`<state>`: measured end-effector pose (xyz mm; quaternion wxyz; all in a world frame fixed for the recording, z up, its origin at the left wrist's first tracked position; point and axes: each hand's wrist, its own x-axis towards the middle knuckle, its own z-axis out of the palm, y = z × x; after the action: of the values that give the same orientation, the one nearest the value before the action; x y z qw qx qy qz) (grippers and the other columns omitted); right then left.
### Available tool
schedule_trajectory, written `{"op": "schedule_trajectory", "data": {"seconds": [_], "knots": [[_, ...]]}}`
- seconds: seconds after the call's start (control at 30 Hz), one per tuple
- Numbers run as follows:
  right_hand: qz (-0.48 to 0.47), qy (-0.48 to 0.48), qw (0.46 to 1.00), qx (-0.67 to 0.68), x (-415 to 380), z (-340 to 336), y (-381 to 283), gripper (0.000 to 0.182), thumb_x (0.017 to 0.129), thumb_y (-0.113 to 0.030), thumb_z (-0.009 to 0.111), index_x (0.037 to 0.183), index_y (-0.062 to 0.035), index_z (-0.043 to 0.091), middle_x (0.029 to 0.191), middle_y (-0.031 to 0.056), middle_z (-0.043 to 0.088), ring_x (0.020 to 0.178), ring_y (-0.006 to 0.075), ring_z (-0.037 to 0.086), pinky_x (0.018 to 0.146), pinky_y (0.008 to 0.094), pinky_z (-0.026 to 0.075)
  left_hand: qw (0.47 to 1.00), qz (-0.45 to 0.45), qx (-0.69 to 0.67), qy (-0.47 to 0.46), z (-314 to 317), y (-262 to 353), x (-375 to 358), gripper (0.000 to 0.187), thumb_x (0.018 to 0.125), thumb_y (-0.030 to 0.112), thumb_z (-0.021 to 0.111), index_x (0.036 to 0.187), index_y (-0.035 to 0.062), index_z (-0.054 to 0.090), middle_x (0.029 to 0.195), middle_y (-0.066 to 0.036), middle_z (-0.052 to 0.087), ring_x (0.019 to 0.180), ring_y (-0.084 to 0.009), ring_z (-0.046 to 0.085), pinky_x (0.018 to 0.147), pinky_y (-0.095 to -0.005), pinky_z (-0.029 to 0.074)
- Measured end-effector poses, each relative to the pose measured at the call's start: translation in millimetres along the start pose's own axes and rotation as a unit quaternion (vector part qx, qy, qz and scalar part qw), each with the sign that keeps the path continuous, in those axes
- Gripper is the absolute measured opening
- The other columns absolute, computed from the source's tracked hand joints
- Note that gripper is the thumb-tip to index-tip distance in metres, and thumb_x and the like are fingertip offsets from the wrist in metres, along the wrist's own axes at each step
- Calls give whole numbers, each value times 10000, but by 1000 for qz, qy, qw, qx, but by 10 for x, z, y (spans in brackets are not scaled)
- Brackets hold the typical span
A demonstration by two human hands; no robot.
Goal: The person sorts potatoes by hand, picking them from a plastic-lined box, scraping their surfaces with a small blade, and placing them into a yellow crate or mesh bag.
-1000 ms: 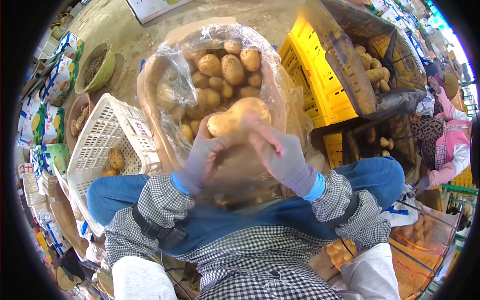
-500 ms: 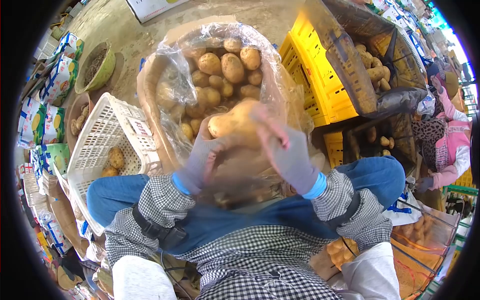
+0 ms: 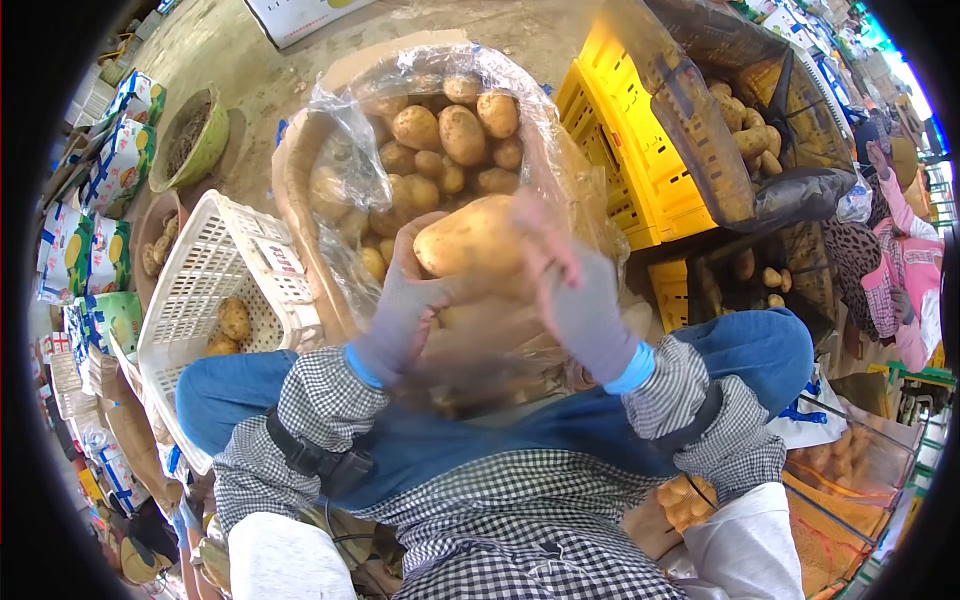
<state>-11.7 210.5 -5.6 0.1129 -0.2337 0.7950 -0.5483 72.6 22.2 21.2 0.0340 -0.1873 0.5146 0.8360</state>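
Observation:
A large pale-yellow potato (image 3: 468, 240) lies lengthwise over the front of a plastic-lined tub (image 3: 300, 170). My left hand (image 3: 405, 310), in a grey glove with bare-looking fingertips, is closed round its left end. At the potato's right end is my right hand (image 3: 580, 290), gloved the same way. Motion smears its fingers, so their grip cannot be made out. Beneath and beyond both hands, many potatoes (image 3: 462, 135) of mixed sizes fill the tub, partly under clear plastic film (image 3: 355, 150).
On the left stands a white plastic basket (image 3: 190, 270) with a few potatoes. Yellow crates (image 3: 640, 150) with dark liners and potatoes stand on the right. A green bowl (image 3: 195, 140) sits at upper left. Another person in pink (image 3: 905, 265) is at far right.
The potato stays in my left hand, nearly in place. My right hand is still blurred at its right end. At far right, the other person's arm has shifted.

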Motion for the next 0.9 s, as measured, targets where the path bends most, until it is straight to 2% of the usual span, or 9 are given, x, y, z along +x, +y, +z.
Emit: {"op": "schedule_trajectory", "data": {"seconds": [0.13,0.23,0.27,0.4,0.57,0.67,0.77,0.87,0.9], "knots": [[204,-26,943,263,216,-301,-33,325,998,-251,510,1294,-125,558,975,47,628,779,111,595,663,285,546,993,112,-13,-28,112,12,-3,793,764,-1,760,1398,82,291,1308,-95,484,1194,-226,528,997,-383,487],[289,-159,825,459,212,-255,-305,388,1013,-318,473,1368,-161,467,1106,57,596,857,149,594,690,360,561,972,217,63,-61,242,19,-58,853,729,-58,767,1415,82,278,1333,-95,460,1217,-218,505,1006,-363,475],[260,-201,788,520,201,-241,-292,491,987,-349,521,1406,-127,395,1231,74,547,942,150,599,789,336,546,974,206,74,-61,249,45,-79,878,718,-73,769,1423,85,270,1338,-93,457,1222,-216,501,1006,-357,473],[68,-175,957,223,192,-296,-409,682,852,-296,710,1397,-45,386,1329,99,497,1192,178,508,1015,329,426,993,89,49,-51,146,132,-63,952,688,-119,764,1456,94,243,1348,-83,458,1232,-204,491,1014,-342,463],[-176,-176,967,-51,194,-345,-350,882,702,-212,841,1413,-5,361,1408,107,427,1333,195,384,1118,328,302,963,190,179,-67,-117,-79,106,893,705,-147,723,1450,79,287,1349,-75,470,1241,-175,482,1047,-328,429],[-30,-152,978,138,122,-260,-305,815,757,-230,801,1413,-14,368,1402,113,446,1330,204,402,1120,341,309,964,219,139,-59,-63,-34,62,779,738,-112,727,1416,49,380,1331,-81,490,1215,-194,497,1021,-306,434],[155,-185,889,390,97,-251,-377,676,846,-289,709,1399,-45,406,1326,104,524,1188,230,539,1001,341,455,963,174,157,-130,59,159,-79,785,793,-65,711,1463,51,318,1401,-77,449,1224,-171,496,1048,-324,426],[281,-215,821,448,133,-352,-536,528,916,-337,605,1352,-76,465,1153,77,618,938,217,641,769,331,553,976,144,79,-146,96,125,-90,631,918,112,637,1463,37,328,1387,-82,475,1176,-177,540,1004,-316,460],[255,-186,835,451,144,-403,-576,509,917,-352,598,1332,-80,481,1095,66,624,869,206,638,698,328,543,979,123,73,-147,49,130,-59,599,942,171,601,1460,36,332,1366,-82,492,1156,-176,554,982,-307,471]]}}
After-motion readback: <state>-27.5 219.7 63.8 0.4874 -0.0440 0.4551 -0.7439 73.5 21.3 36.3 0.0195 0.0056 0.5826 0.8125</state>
